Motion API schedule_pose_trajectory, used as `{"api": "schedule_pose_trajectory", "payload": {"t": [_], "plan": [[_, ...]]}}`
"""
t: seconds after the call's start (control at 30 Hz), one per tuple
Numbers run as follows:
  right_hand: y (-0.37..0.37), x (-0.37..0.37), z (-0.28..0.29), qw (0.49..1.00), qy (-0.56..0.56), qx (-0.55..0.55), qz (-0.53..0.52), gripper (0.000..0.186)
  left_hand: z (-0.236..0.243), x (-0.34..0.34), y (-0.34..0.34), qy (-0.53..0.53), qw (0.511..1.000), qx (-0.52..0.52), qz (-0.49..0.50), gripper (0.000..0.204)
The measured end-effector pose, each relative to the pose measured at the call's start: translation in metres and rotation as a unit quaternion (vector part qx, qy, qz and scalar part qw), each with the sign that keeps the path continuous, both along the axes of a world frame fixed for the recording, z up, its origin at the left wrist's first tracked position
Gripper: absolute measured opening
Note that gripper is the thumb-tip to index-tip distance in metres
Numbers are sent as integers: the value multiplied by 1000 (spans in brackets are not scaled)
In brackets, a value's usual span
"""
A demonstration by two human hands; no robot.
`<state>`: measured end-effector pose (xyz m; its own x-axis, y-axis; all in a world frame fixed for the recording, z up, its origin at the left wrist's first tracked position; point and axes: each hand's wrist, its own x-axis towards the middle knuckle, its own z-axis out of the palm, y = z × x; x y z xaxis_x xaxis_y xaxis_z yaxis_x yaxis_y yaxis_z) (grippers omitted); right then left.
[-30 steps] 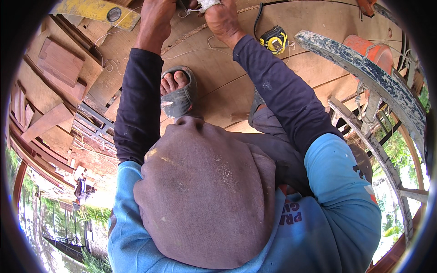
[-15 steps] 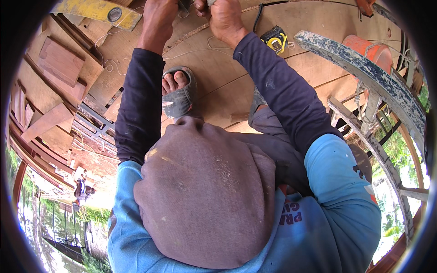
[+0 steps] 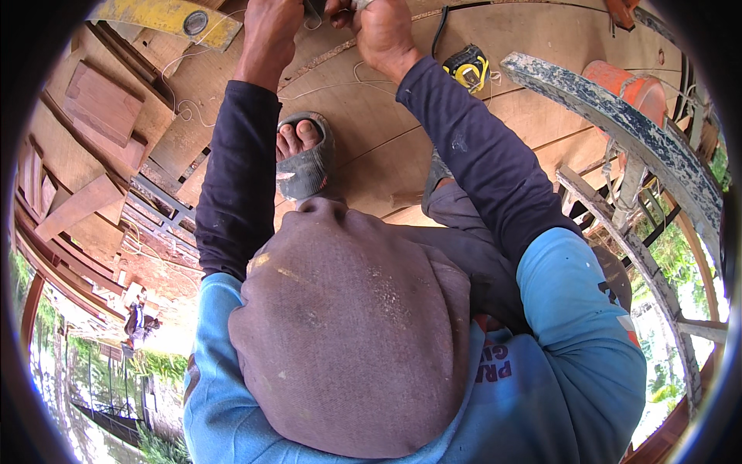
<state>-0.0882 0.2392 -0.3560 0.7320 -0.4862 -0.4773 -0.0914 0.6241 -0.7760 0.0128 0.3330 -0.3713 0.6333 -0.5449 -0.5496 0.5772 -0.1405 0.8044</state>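
Note:
Both my hands are at the top edge of the view, partly cut off by it. My left hand [image 3: 269, 35] is beside a small dark grey piece [image 3: 313, 14]; its fingers are out of sight, so its grip is hidden. My right hand [image 3: 380, 35] has its fingers curled in, with a bit of something greyish at the frame's edge between them that I cannot make out. A thin pale string [image 3: 332, 89] runs loosely over the boards below the hands. Close to my right wrist lies a black and yellow tape measure [image 3: 468, 71].
Wooden planks [image 3: 379, 139] make the floor under my sandalled foot [image 3: 304, 158]. A yellow spirit level [image 3: 166, 17] lies at upper left, near loose wood offcuts [image 3: 104, 104]. On the right are a paint-worn curved beam [image 3: 610, 116] and an orange bucket [image 3: 638, 89].
My hands have barely shifted, the right one slightly. Everything else stays in place.

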Motion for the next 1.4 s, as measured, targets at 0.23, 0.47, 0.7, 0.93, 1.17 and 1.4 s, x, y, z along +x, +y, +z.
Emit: {"api": "schedule_pose_trajectory", "payload": {"t": [0.23,0.47,0.7,0.93,1.17,1.4], "plan": [[6,0,-12,998,-33,-43,-2,36,11,-1,-5,16,1000,7,9,14],[9,0,-14,996,-54,-68,-15,31,0,-2,-2,-13,1000,11,8,16],[1,0,-16,1000,-16,9,-22,33,-1,-1,2,-24,1000,-13,-13,17],[-3,9,-1,995,5,84,-52,33,3,-2,2,-10,1000,-30,-1,17],[-8,5,-8,995,-24,88,-41,31,4,-3,5,-60,998,-5,18,24],[-9,7,-9,990,-45,122,-60,28,5,-9,8,-146,986,68,-42,25]]}}
